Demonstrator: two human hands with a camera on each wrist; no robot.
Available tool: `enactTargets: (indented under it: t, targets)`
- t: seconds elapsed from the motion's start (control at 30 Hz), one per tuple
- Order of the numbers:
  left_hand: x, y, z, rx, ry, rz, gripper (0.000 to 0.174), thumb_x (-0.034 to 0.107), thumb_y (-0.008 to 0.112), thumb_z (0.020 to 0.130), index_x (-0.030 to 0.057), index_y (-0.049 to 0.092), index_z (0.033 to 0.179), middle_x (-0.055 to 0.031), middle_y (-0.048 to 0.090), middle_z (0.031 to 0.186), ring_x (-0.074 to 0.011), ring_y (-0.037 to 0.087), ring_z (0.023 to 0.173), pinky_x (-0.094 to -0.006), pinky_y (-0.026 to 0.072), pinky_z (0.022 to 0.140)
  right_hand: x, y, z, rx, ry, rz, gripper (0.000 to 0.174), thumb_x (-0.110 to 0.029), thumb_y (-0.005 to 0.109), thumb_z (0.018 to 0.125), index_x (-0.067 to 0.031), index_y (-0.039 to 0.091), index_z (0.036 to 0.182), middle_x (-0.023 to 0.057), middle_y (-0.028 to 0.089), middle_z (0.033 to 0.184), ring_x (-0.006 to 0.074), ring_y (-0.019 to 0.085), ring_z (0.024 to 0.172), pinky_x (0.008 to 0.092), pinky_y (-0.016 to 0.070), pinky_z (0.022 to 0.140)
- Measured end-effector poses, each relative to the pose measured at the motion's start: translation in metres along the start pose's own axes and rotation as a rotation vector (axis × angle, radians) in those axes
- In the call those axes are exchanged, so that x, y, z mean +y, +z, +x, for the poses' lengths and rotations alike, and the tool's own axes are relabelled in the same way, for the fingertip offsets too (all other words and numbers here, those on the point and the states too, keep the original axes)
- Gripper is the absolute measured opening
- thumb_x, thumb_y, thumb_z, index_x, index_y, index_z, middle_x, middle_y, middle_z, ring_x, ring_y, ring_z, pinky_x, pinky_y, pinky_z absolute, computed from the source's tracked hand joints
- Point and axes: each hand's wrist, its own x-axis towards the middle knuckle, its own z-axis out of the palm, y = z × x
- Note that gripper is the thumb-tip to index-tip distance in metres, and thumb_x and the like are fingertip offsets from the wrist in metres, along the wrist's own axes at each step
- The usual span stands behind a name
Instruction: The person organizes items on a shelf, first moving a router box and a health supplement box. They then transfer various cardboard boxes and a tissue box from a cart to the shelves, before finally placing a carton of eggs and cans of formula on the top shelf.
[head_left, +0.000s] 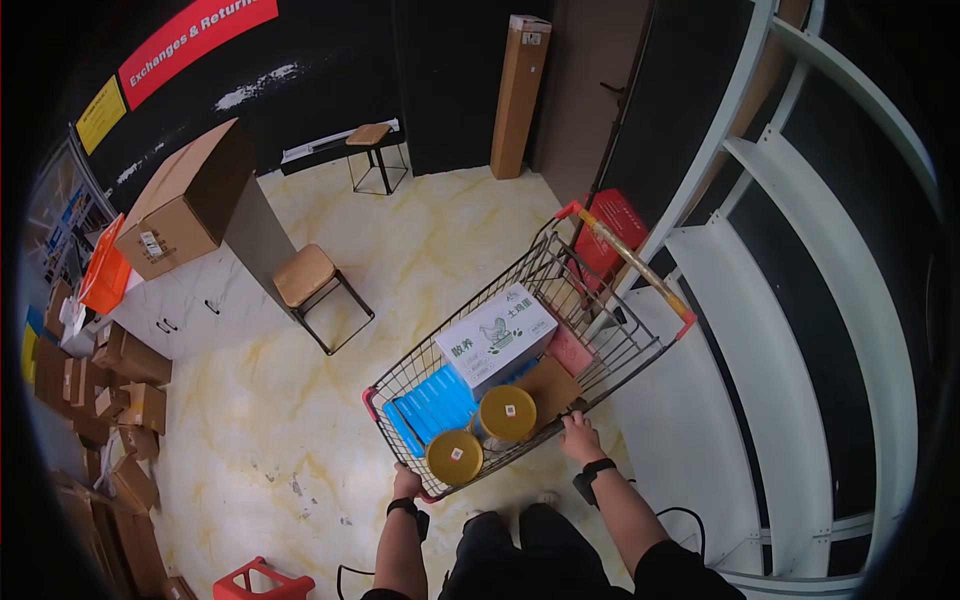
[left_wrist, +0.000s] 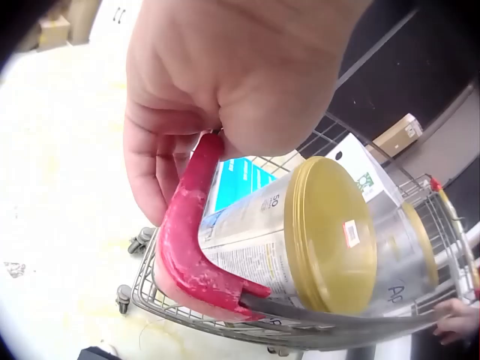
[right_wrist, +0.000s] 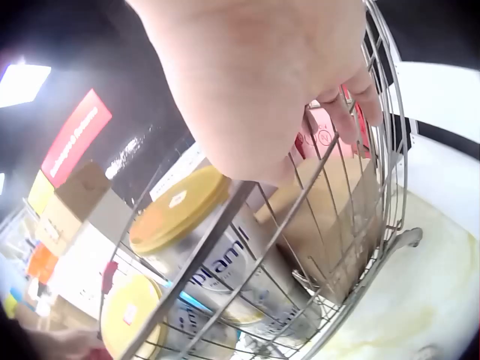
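A wire shopping cart (head_left: 632,262) stands at an angle in front of me. My left hand (head_left: 406,483) curls its fingers round the rim beside the red corner guard (left_wrist: 184,232). Farther along the near side, my right hand (head_left: 580,438) grips the metal top rail (right_wrist: 217,232). Between the hands, two tins with gold lids (head_left: 455,458) (head_left: 508,413) sit in the basket. Behind them lie blue packs (head_left: 430,405), a white box with a printed hen (head_left: 497,332), a brown carton (right_wrist: 330,217) and a pink box (head_left: 570,352).
White shelving (head_left: 690,440) rises close on the right. Left of the cart are a wooden stool (head_left: 305,275), a counter with a large carton (head_left: 185,205) and piled boxes (head_left: 130,400). A red plastic stool (head_left: 262,580) stands low at the left; a red bin (head_left: 612,235) is behind the handle.
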Motion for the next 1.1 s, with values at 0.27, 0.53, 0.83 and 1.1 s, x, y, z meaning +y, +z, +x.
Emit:
enactTargets:
  t: [0.27, 0.53, 0.83, 1.1]
  targets:
    - [0.013, -0.036, 0.033, 0.01, -0.001, 0.075, 0.035, 0.007, 0.044, 0.074, 0.0021, 0.043, 0.109, -0.0247, 0.056, 0.1, -0.0373, 0.054, 0.095, -0.0418, 0.0442, 0.079, 0.07, -0.001, -0.045, 0.548, 0.207, -0.139, 0.066, -0.019, 0.054, 0.072, -0.0018, 0.026, 0.13, 0.0235, 0.016, 0.136, 0.0372, 0.027, 0.121, 0.0455, 0.0275, 0.097]
    - [0.012, -0.039, 0.057, -0.157, -0.03, -0.062, 0.041, -0.004, 0.052, 0.068, 0.0034, 0.043, 0.107, -0.0149, 0.055, 0.086, -0.0286, 0.059, 0.074, -0.0405, 0.0519, 0.048, 0.083, 0.006, -0.061, 0.43, 0.207, 0.127, 0.072, -0.014, 0.051, 0.068, -0.0031, 0.021, 0.133, 0.0227, 0.011, 0.138, 0.0366, 0.017, 0.127, 0.0477, 0.0189, 0.101]
    - [0.109, -0.051, 0.071, 0.257, 0.284, -0.129, 0.043, 0.019, 0.052, 0.076, -0.0031, 0.046, 0.112, -0.0246, 0.052, 0.108, -0.0376, 0.051, 0.1, -0.0397, 0.0404, 0.087, 0.021, -0.069, 0.027, 0.499, -0.015, 0.389, 0.072, -0.017, 0.05, 0.068, 0.0034, 0.019, 0.13, 0.0248, 0.021, 0.135, 0.0385, 0.021, 0.125, 0.0472, 0.0194, 0.101]
    - [0.225, 0.047, 0.086, 0.244, 0.24, -0.143, 0.056, 0.035, 0.051, 0.081, -0.0089, 0.042, 0.113, -0.0265, 0.05, 0.111, -0.0345, 0.051, 0.102, -0.0348, 0.0407, 0.086, 0.038, -0.057, 0.194, 0.095, -0.047, 0.556, 0.065, -0.024, 0.048, 0.077, 0.0067, 0.022, 0.128, 0.0289, 0.032, 0.127, 0.0408, 0.034, 0.116, 0.0401, 0.0351, 0.093]
